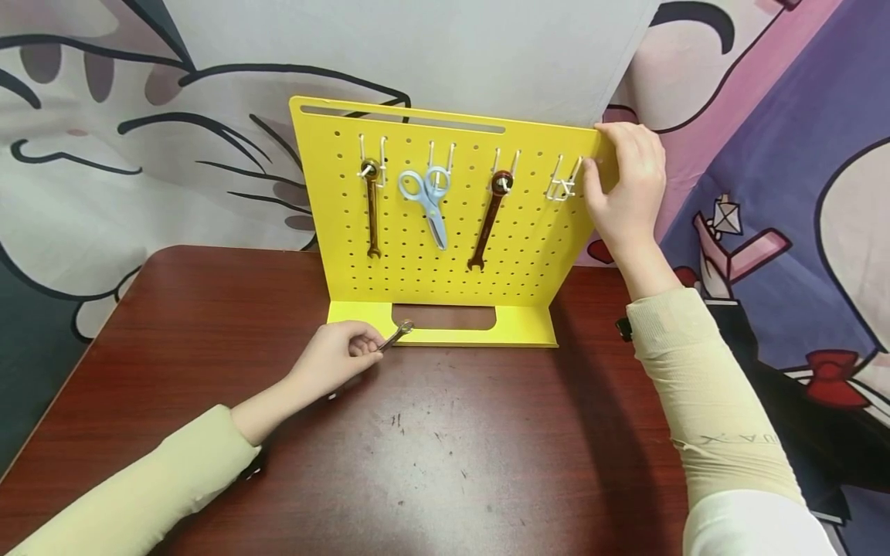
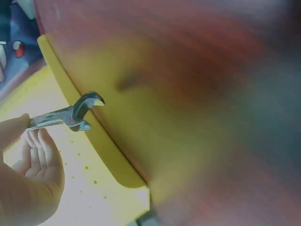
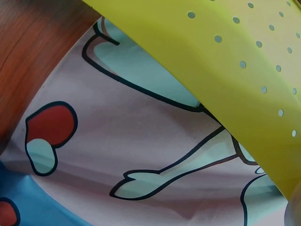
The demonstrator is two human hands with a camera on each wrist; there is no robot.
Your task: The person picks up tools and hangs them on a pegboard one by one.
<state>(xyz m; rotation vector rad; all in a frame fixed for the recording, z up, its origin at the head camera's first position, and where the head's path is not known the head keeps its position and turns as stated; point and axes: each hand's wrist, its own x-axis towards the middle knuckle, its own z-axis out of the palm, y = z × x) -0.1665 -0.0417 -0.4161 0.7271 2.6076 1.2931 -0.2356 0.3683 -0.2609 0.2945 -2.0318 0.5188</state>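
Observation:
A small silver wrench (image 1: 398, 333) is pinched between thumb and fingers of my left hand (image 1: 337, 355), low in front of the pegboard's base. In the left wrist view the wrench (image 2: 61, 117) shows its open end pointing away from the hand; its other end is hidden. My right hand (image 1: 629, 185) grips the upper right corner of the yellow pegboard (image 1: 455, 220), thumb on the front face. From hooks on the board hang a bronze-toned wrench (image 1: 371, 212), light blue scissors (image 1: 433, 208) and a reddish-brown wrench (image 1: 489, 224).
Near my right thumb, a white wire hook (image 1: 560, 189) juts from the board. The board's yellow base (image 1: 528, 324), with a cut-out, stands on a dark red-brown wooden table (image 1: 445, 448). Cartoon-printed fabric (image 1: 229, 154) hangs behind and to the right.

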